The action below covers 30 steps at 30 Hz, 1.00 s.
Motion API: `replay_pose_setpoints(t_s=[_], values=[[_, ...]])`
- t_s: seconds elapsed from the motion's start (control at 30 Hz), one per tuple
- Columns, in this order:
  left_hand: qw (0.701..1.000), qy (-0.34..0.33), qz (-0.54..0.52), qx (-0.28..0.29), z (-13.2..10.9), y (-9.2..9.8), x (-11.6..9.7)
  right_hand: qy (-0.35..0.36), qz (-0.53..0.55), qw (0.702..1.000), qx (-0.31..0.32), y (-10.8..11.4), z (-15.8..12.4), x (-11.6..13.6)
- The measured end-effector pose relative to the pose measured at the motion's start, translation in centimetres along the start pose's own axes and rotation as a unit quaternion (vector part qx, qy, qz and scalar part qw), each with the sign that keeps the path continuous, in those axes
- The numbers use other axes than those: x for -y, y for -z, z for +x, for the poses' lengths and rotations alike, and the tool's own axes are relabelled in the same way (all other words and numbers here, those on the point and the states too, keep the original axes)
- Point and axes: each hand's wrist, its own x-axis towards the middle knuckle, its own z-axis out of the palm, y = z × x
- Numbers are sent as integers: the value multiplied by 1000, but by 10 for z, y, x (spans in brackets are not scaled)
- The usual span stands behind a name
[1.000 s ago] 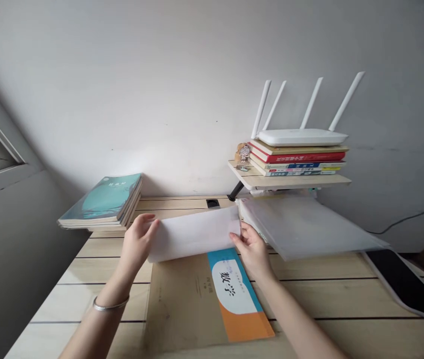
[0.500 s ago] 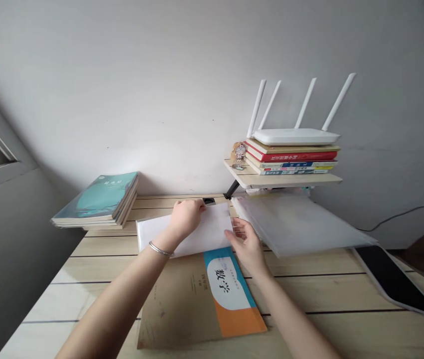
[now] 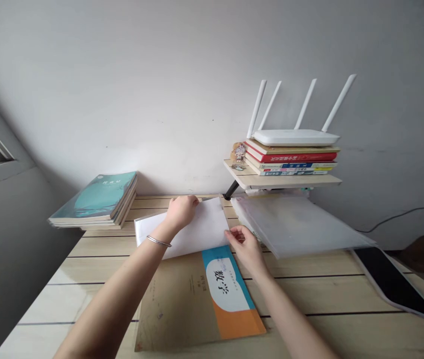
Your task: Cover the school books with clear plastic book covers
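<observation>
A white sheet point(image 3: 210, 227), with what looks like a clear plastic edge at its left, lies across the far part of a textbook point(image 3: 182, 304). The book has a tan, blue and orange cover and rests sideways on the table. My left hand point(image 3: 182, 213), with a silver bangle at the wrist, is closed on the sheet's far edge. At the sheet's right edge my right hand point(image 3: 246, 249) pinches it between thumb and fingers. Just right of that hand lies a pile of clear plastic book covers point(image 3: 297, 224).
A stack of teal-covered books point(image 3: 97, 197) stands at the back left. At the back right, a small raised shelf point(image 3: 290, 180) bears books point(image 3: 294, 157), a white router point(image 3: 296, 136) and a small figure point(image 3: 238, 152). A dark-screened phone or tablet point(image 3: 394, 281) lies at the right.
Both hands have shifted slightly left with the white sheet. My right fingers have closed from a looser spread into a pinch at its edge.
</observation>
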Motion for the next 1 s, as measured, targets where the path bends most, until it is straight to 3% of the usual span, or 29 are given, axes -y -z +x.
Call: replay_pose_setpoints(t_s=[0.33,0.83,1.0], values=[[999,-18,-39,15,6,6,-23,-32,35,999,23,-4,-1,0],[998,-41,-46,20,6,-2,-40,-17,48,998,-22,-11,-5,-4],[998,-40,-40,17,-1,15,-29,-52,82,994,-39,-12,-4,-11]])
